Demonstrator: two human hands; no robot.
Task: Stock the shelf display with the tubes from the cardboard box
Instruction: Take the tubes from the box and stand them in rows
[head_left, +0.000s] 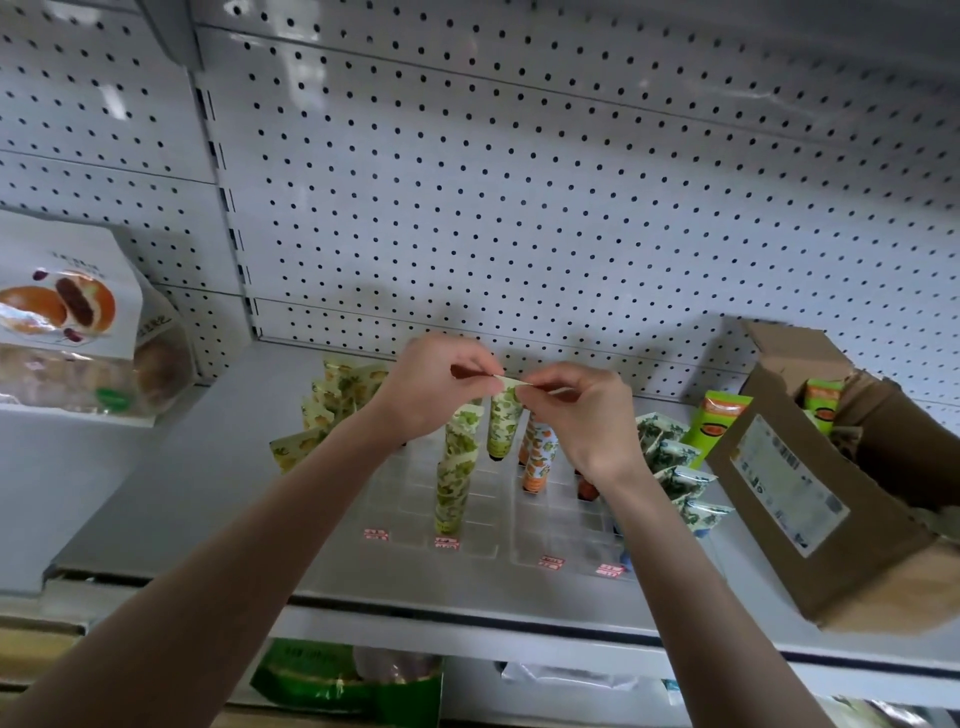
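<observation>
**Seating a green tube in the shelf display**
The left hand (436, 387) and right hand (582, 415) each pinched the flat crimped end of the green tube (504, 423), held cap down over the clear tray (561, 525). Next, probably, lower it straight into a slot. More tubes waited in the cardboard box (810, 499).

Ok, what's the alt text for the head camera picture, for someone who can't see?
The left hand and right hand pinch the top of a green tube over a clear shelf display; a cardboard box sits at right.

Three green tubes (506, 423), one cardboard box (779, 488), two hands (434, 387)
</observation>
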